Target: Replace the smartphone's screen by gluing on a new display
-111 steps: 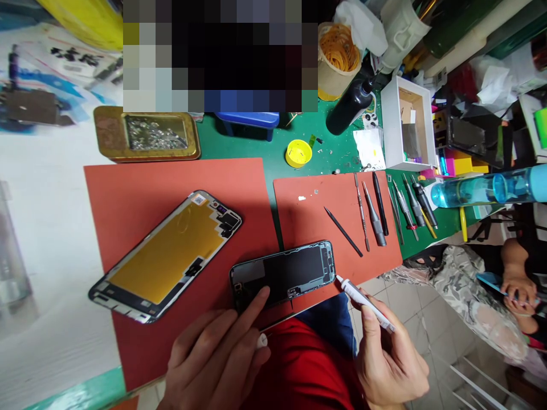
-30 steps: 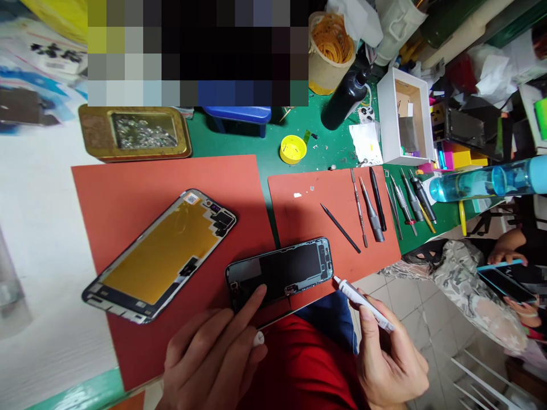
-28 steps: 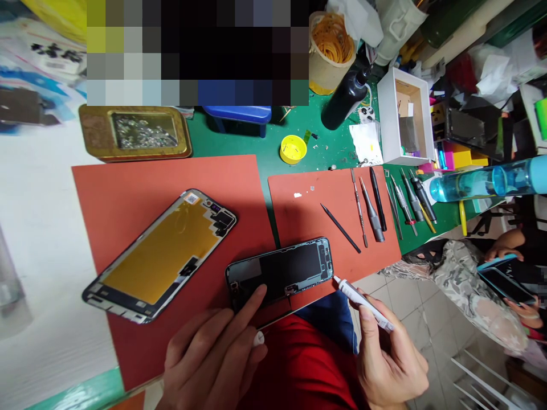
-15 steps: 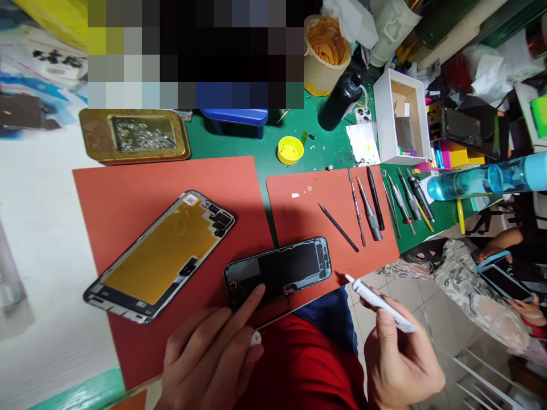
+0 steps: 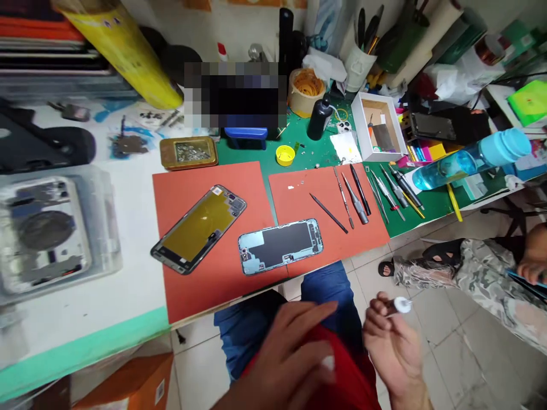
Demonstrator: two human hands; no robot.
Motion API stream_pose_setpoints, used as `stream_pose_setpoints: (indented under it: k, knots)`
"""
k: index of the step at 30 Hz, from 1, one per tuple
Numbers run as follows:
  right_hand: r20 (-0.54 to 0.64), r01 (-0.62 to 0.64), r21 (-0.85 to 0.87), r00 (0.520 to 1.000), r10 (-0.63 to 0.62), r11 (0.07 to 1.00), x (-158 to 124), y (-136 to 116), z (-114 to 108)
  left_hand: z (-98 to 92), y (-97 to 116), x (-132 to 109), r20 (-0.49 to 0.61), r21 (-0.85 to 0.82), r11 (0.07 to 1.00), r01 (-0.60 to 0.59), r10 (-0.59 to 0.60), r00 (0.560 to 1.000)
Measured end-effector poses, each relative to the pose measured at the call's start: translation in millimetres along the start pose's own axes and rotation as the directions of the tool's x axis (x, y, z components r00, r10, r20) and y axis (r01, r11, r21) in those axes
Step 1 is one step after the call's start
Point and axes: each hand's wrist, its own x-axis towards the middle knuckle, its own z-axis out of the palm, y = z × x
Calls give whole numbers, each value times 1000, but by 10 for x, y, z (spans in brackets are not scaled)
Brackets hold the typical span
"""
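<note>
My left hand (image 5: pixel 290 353) is slightly blurred over my lap, in front of the mats, with a small white cap (image 5: pixel 328 363) held among its fingers. To the right, over the tiled floor, my right hand (image 5: pixel 391 347) is wrapped round a small white tube (image 5: pixel 401 306), whose tip points away. A phone housing (image 5: pixel 282 246), showing its dark inner side, lies across the seam of the two red mats. Left of it, a phone screen (image 5: pixel 200 228) with a golden back rests at a slant on the left mat (image 5: pixel 183 302). Neither hand touches them.
Tweezers and screwdrivers (image 5: pixel 354 198) lie on and beside the right mat. Behind stand a yellow lid (image 5: pixel 285 155), a tin (image 5: pixel 188 152), a black bottle (image 5: pixel 318 119) and a white box (image 5: pixel 380 128). A blue water bottle (image 5: pixel 470 162) is at right. Another person's leg (image 5: pixel 478 279) shows beyond.
My left hand has drawn back from the phone housing toward my lap. My right hand has turned the tube so it points away. The view has shifted and takes in more of the bench.
</note>
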Motion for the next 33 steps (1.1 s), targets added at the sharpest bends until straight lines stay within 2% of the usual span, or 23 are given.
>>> stream_pose_setpoints:
  k: [2,5,7,9,11,13,15,17,21,26,30,33]
  knots:
    - [64,-72,-118,995,80,990,-17,287,-47,356,107,129,92,-196,980,38,-21,996]
    - [114,-28,-251,992,58,967,-5,568,-110,719,122,236,81,-408,911,59,-28,996]
    - [128,-2,-267,991,38,964,-4,590,-196,820,105,245,48,-441,893,92,-78,996]
    - [104,132,-351,989,-102,927,-22,507,-323,859,105,234,17,-430,892,141,-148,989]
    - [145,363,-491,931,-336,792,-48,386,-456,894,129,229,31,-434,878,201,-208,978]
    - [266,526,-591,843,-468,612,-70,290,-542,953,164,242,82,-451,856,252,-242,967]
    - [332,561,-599,823,-460,572,-79,245,-548,1029,196,274,111,-442,854,273,-251,962]
    - [308,528,-567,848,-431,633,-74,234,-489,1096,215,315,93,-403,875,269,-253,963]
    - [268,460,-473,888,-374,752,-54,159,-356,1125,216,396,75,-331,922,201,-186,980]
    - [111,432,-482,893,-436,762,-30,-148,-316,984,180,392,164,-107,993,56,-38,986]
    - [234,486,-521,872,-431,701,43,-353,-256,836,168,338,185,188,976,-110,75,980]
    - [270,450,-450,892,-363,771,73,-378,-188,765,191,331,214,307,937,-166,103,971]
